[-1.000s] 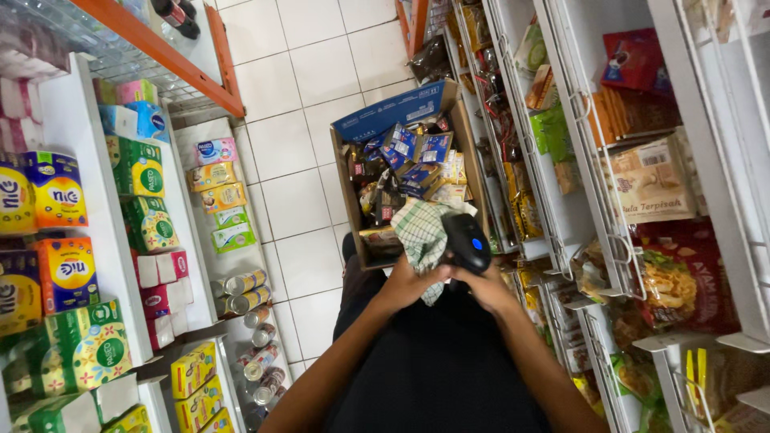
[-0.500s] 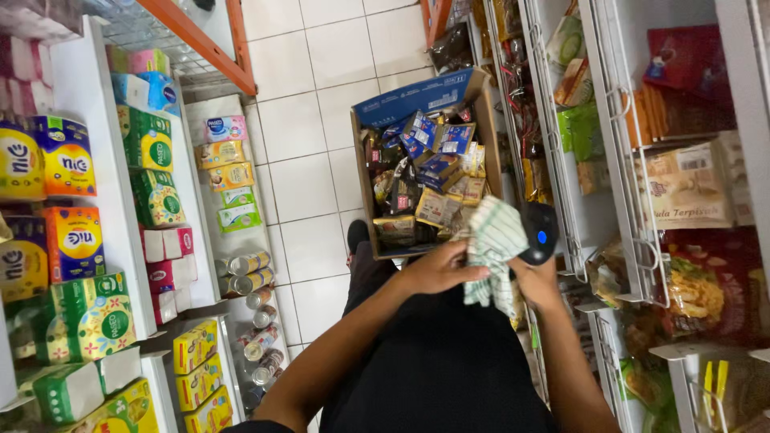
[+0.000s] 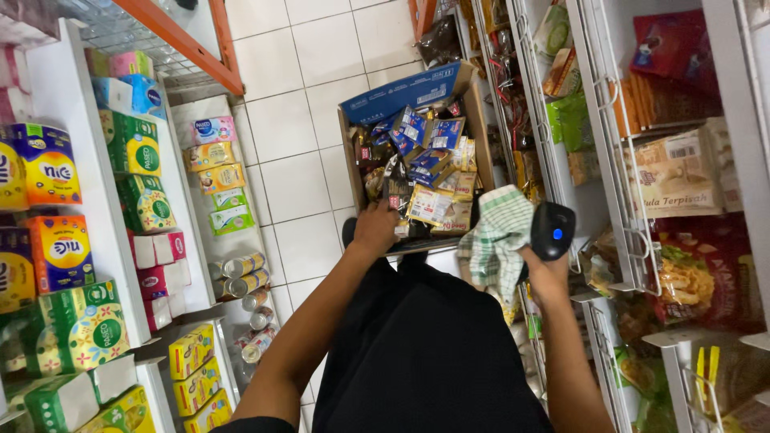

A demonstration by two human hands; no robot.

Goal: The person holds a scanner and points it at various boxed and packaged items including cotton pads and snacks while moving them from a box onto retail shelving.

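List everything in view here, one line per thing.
cardboard box: one, brown with a blue flap, on the floor ahead, full of small packets
checked cloth: one, green and white, hanging from the right hand
handheld scanner: one, black with a blue light, in the right hand
tissue packs: many, green, yellow and blue, left shelves
cans: several, low left shelf
snack bags: many, wire racks at right
floor tiles: white
left hand: at the box's near edge
right hand: holds scanner and cloth
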